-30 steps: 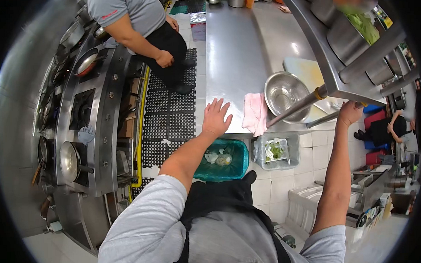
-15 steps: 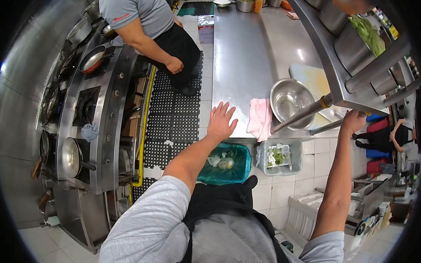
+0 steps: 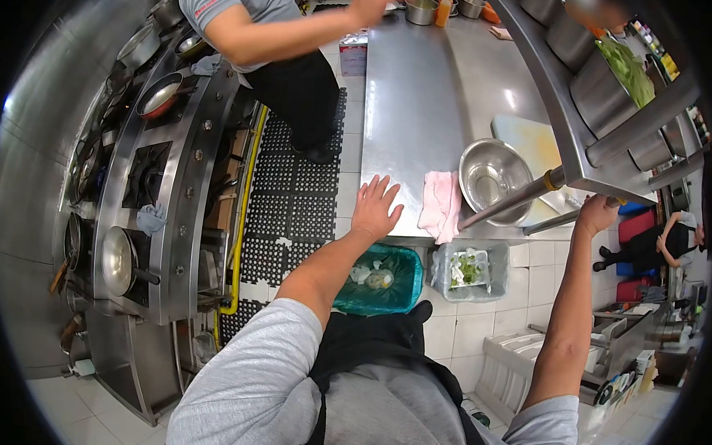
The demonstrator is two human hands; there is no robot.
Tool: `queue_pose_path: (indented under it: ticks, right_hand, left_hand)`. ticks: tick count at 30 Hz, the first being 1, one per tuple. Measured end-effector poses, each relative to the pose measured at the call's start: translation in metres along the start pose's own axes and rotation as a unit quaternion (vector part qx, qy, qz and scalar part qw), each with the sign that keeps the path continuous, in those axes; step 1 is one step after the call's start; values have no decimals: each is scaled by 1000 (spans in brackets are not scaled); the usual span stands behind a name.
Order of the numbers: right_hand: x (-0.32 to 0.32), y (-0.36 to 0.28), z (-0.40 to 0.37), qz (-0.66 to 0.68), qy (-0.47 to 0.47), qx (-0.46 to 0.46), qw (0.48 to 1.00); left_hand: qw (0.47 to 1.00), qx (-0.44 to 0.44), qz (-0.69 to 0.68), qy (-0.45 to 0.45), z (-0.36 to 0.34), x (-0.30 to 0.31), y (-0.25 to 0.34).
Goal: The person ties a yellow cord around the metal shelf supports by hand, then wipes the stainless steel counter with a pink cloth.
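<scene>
My left hand (image 3: 377, 210) lies flat with fingers spread on the near left corner of the steel table (image 3: 406, 95). To its right sit a folded pink cloth (image 3: 440, 202) and a steel bowl (image 3: 488, 175) with nothing visible in it. Behind the bowl is a worn cutting board (image 3: 529, 138). My right hand (image 3: 599, 214) is raised at the right, its fingers closed round the near end of the metal shelf (image 3: 577, 153); part of that grip is hidden.
Below the table edge stand a green-lined bin (image 3: 398, 295) and a clear-lined bin (image 3: 495, 284) with scraps. A co-worker (image 3: 288, 76) stands between table and stove (image 3: 156, 229). Pots with greens (image 3: 625, 68) sit on the shelf. Another person (image 3: 659, 243) is far right.
The co-worker's arm has lifted from beside the apron and now reaches over the far end of the table. My hands keep their places; the view has shifted slightly.
</scene>
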State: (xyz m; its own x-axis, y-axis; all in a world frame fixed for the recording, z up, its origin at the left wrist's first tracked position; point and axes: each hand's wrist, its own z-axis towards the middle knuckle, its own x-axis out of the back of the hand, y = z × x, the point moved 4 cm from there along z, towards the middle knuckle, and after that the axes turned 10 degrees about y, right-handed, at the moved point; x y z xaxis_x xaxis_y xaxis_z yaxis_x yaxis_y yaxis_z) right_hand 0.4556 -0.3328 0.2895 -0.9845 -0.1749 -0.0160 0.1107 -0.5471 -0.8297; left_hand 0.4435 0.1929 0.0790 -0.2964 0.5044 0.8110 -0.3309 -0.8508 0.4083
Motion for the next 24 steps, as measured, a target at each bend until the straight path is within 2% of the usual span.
queue_pose_path:
  ticks: [9, 15, 18, 21, 23, 24]
  right_hand:
    - [0, 1, 0, -13, -2, 15, 1000]
    - [-1, 10, 4, 13, -9, 12, 1000]
    - [-1, 6, 4, -38, 5, 48, 998]
    - [2, -13, -8, -16, 11, 41, 999]
    - [2, 18, 8, -79, 12, 55, 995]
    - [2, 14, 8, -66, 22, 87, 994]
  left_hand:
    - [1000, 0, -12, 17, -1, 0, 1]
    - [1000, 5, -1, -10, 0, 3, 2]
    - [1000, 2, 2, -5, 0, 2, 1]
    - [1000, -7, -5, 26, -1, -2, -1]
    - [999, -17, 10, 31, -2, -6, -3]
    - [999, -17, 13, 37, -3, -8, -3]
